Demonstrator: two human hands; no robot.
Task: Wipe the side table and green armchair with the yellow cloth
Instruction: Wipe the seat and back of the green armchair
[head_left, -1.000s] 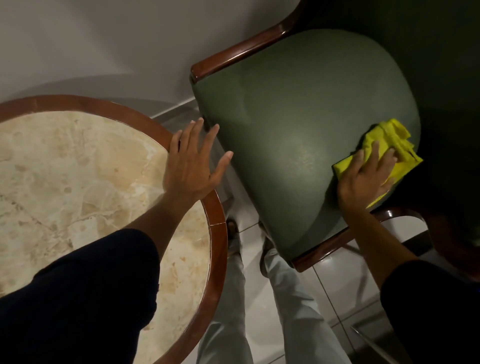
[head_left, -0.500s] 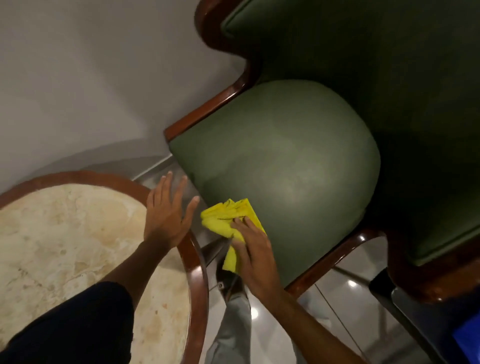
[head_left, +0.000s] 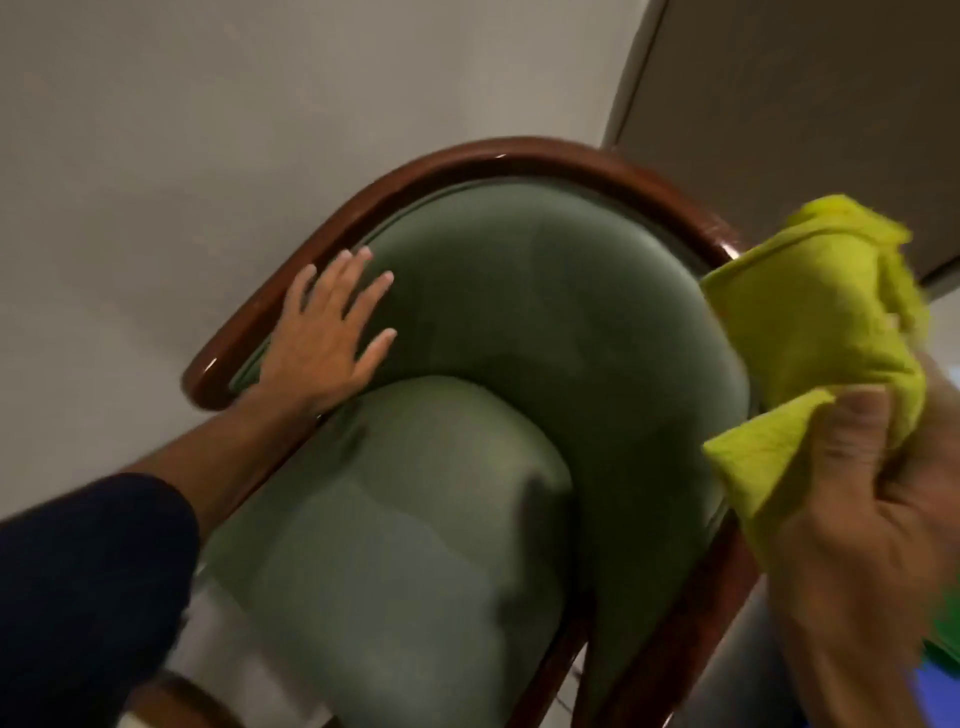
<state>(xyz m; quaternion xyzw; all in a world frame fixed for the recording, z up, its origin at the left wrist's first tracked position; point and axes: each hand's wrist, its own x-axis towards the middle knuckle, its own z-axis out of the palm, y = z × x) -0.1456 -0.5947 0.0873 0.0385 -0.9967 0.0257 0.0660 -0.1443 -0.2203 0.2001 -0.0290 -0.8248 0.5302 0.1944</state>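
The green armchair (head_left: 519, 332) with a curved dark wood frame fills the middle of the head view, its seat cushion low and its backrest above. My left hand (head_left: 327, 338) lies flat with fingers spread on the backrest's left side, by the wood rim. My right hand (head_left: 872, 499) is raised close to the camera at the right edge, gripping the bunched yellow cloth (head_left: 815, 322), which is in front of the chair's right arm; whether it touches the chair cannot be told. Only a brown curved edge of the side table (head_left: 176, 696) shows at the bottom left.
A pale wall (head_left: 208, 130) stands right behind the chair. A darker panel (head_left: 805, 104) is at the upper right. Light floor tiles (head_left: 228, 649) show beside the chair at the bottom left. Something blue and green sits at the lower right corner.
The view has swung up from the table to the chair back. My left hand left the table rim and now lies on the backrest. My right hand lifted the cloth from the seat front to the right.
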